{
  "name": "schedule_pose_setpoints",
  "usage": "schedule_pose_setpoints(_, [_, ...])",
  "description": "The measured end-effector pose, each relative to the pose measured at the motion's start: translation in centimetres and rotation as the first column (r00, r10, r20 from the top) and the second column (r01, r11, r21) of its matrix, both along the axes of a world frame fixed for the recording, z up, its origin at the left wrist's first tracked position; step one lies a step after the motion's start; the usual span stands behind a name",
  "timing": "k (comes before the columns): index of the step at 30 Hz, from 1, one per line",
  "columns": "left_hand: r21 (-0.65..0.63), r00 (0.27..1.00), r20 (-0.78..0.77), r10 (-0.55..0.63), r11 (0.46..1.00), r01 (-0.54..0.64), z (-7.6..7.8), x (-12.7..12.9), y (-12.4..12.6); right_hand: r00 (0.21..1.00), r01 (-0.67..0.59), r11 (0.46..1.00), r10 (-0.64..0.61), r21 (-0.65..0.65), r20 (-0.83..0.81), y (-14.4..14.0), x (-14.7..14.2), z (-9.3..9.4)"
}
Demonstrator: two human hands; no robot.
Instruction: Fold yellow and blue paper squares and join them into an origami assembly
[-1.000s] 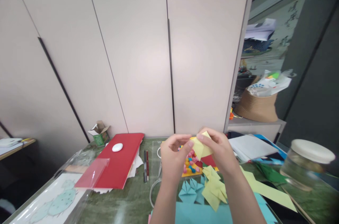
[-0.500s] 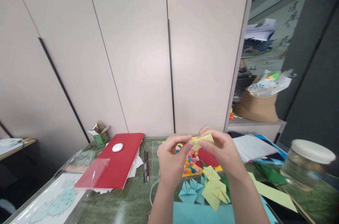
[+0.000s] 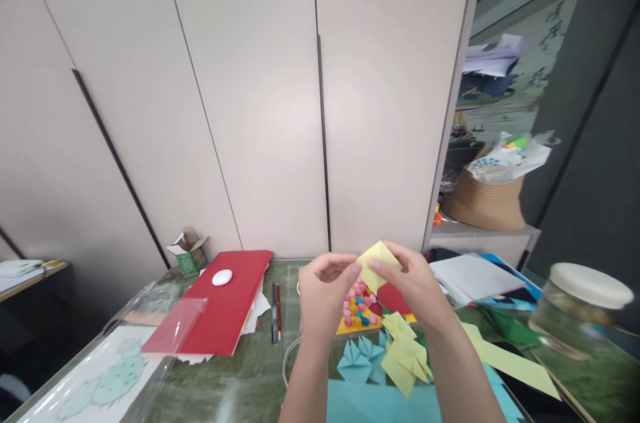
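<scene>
A small folded piece of pale yellow paper [image 3: 379,258] is held up above the table between my two hands, its shape now a diamond. My left hand [image 3: 325,286] pinches its left corner between thumb and fingers. On the other side my right hand [image 3: 413,280] grips it, thumb in front and fingers behind. Below them lie yellow folded paper pieces [image 3: 406,360], blue folded paper pieces [image 3: 357,362] and a sheet of blue paper [image 3: 383,403]. Behind my hands, partly hidden, is an orange card with colourful small balls [image 3: 357,306] and a red round shape on it.
To the left lies a red folder [image 3: 225,303] with a white round object [image 3: 222,277] on it. Pens [image 3: 277,313] are beside it. A small open box [image 3: 188,253] stands at the back. Right are yellow paper strips [image 3: 515,360] and a lidded jar [image 3: 575,310].
The yellow paper has turned from a narrow strip seen edge-on to a diamond facing me. My right hand has shifted slightly left.
</scene>
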State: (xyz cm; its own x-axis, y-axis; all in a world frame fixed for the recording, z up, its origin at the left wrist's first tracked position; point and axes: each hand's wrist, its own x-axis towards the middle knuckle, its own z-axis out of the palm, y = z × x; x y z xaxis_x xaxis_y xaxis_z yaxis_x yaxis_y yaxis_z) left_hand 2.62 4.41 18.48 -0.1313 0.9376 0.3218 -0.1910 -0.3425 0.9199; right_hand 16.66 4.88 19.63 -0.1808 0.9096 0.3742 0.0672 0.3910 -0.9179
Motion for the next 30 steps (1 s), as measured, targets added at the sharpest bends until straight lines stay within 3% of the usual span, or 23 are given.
schedule_pose_setpoints(5, [0.033,0.992,0.107,-0.072,0.997,0.069,-0.71,-0.15,0.64,0.993,-0.105,0.994,0.105,0.004,-0.056,0.22,0.74,-0.28])
schedule_pose_setpoints(15, [0.049,0.99,0.103,-0.098,0.994,0.093,-0.66,-0.09,0.42,1.0,-0.002,1.0,0.002,-0.001,0.03,0.07,0.45,-0.12])
schedule_pose_setpoints(19, [0.044,0.991,0.119,-0.054,0.998,0.049,-0.54,-0.13,0.35,0.999,0.016,1.0,-0.015,-0.007,0.035,0.04,0.28,-0.1])
schedule_pose_setpoints(24, [0.033,0.988,0.156,0.014,0.999,-0.02,-0.34,-0.28,0.29,0.998,-0.07,0.997,0.07,-0.032,-0.01,0.3,0.45,-0.25])
schedule_pose_setpoints(30, [0.004,0.986,0.159,0.051,0.999,-0.052,0.1,-0.04,0.01,1.0,-0.027,0.999,0.027,0.017,0.009,0.53,0.67,-0.54])
